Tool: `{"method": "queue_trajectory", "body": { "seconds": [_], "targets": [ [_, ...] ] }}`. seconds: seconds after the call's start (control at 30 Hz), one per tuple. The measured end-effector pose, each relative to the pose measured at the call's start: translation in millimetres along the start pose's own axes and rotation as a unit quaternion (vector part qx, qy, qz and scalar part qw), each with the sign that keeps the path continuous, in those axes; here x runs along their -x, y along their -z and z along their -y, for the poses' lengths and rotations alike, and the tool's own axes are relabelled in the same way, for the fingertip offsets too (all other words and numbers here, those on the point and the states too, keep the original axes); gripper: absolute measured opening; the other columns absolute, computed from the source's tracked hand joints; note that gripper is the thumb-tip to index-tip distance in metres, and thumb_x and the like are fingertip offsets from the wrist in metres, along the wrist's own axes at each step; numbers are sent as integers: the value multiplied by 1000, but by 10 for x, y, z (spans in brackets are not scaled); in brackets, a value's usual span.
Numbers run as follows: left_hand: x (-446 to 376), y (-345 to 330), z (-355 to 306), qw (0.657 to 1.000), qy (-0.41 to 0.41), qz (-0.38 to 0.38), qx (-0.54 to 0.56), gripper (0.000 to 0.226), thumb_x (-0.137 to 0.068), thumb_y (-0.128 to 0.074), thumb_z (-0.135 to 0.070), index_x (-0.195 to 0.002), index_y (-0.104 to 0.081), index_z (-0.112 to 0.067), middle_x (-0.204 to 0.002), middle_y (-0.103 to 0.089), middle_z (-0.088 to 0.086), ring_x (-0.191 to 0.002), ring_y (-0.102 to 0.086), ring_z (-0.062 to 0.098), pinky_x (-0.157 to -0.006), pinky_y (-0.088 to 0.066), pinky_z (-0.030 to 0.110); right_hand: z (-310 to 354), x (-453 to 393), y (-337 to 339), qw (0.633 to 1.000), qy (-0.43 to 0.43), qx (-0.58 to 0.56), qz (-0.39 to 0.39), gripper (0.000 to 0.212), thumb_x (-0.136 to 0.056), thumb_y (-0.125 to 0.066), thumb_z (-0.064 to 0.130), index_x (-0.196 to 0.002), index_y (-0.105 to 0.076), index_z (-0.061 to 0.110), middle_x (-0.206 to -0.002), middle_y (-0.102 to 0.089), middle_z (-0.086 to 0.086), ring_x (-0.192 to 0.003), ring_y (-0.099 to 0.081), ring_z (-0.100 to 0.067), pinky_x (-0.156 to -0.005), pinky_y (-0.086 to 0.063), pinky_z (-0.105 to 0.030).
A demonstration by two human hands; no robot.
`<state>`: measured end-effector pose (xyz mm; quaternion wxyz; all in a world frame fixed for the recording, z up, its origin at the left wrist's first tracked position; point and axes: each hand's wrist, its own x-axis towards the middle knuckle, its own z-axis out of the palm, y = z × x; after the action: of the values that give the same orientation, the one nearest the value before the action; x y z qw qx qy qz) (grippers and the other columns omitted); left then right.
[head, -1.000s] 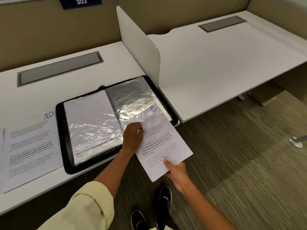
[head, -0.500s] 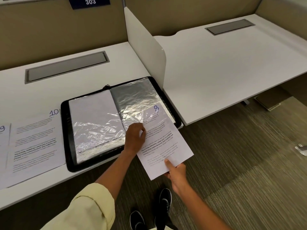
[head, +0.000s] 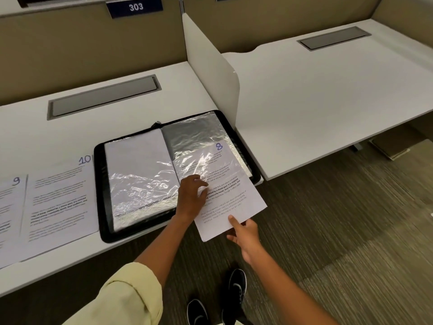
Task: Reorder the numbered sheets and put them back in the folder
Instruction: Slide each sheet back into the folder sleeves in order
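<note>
Right hand point(head: 244, 234): pinching the bottom edge of sheet 8 point(head: 225, 198), thumb on top
Left hand point(head: 191, 198): fingers curled at the sleeve's opening
Sheet 8: top half tucked in the folder point(head: 103, 191)'s right-hand sleeve point(head: 199, 141)
Sheets 9 point(head: 9, 207) and 10 point(head: 58, 198): flat on the desk point(head: 105, 73), left of folder

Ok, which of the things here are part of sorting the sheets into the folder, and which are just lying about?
Part of the job:
- folder, open on the desk
- sheet 8, partly inside the right-hand sleeve
- sheet 10 and sheet 9, waiting on the desk
- left hand at the sleeve's opening, right hand pinching sheet 8

Just lying about:
- 303 sign
- divider panel
- grey desk hatch
</note>
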<state>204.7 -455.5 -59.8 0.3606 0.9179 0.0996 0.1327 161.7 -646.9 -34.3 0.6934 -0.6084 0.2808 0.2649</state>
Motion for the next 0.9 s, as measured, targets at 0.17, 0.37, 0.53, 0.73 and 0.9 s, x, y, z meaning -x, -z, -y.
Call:
{"method": "queue_trajectory", "body": {
  "seconds": [0.17, 0.37, 0.53, 0.73, 0.9],
  "targets": [
    [36, 61, 97, 999, 8, -9, -40, 10, -82, -77, -18, -91, -72, -15, -106, -59, 4, -98, -48, 20, -81, -37, 29, -115, 20, 168, 1000, 17, -10, -1, 21, -95, -65, 9, -115, -65, 10, -106, -71, -15, -82, -66, -19, -67, -58, -26],
    [82, 104, 104, 999, 31, 6, -17, 6, -83, -74, -10, -88, -75, -14, -92, -57, 1, -88, -47, 17, -74, -38, 30, 14, -50, -54, 999, 26, -26, -11, 15, -95, -64, 7, -109, -65, 10, -105, -70, -14, -92, -71, -24, -71, -60, -27],
    [111, 104, 84, 999, 48, 1, -5, 6, -85, -73, -11, -91, -74, -13, -93, -59, 1, -90, -49, 17, -76, -37, 28, 229, -170, -302, 999, 5, -48, 7, 16, -95, -63, 4, -111, -63, 8, -105, -70, -14, -93, -72, -22, -74, -61, -28],
    [100, 137, 145, 998, 63, 16, -27, 11, -88, -71, -21, -97, -67, -18, -96, -54, -2, -92, -48, 14, -77, -41, 26, 273, -242, -314, 1000, -12, -20, 13, 15, -95, -64, 8, -110, -63, 8, -103, -70, -13, -91, -73, -21, -75, -61, -29],
    [73, 130, 157, 996, 90, 17, -10, 10, -83, -74, -18, -88, -68, -23, -97, -52, -2, -96, -50, 17, -77, -38, 24, 256, -296, -264, 999, -1, 44, -1, 10, -93, -69, 15, -101, -67, 10, -97, -73, -9, -79, -69, -16, -64, -56, -24]
  ]
}}
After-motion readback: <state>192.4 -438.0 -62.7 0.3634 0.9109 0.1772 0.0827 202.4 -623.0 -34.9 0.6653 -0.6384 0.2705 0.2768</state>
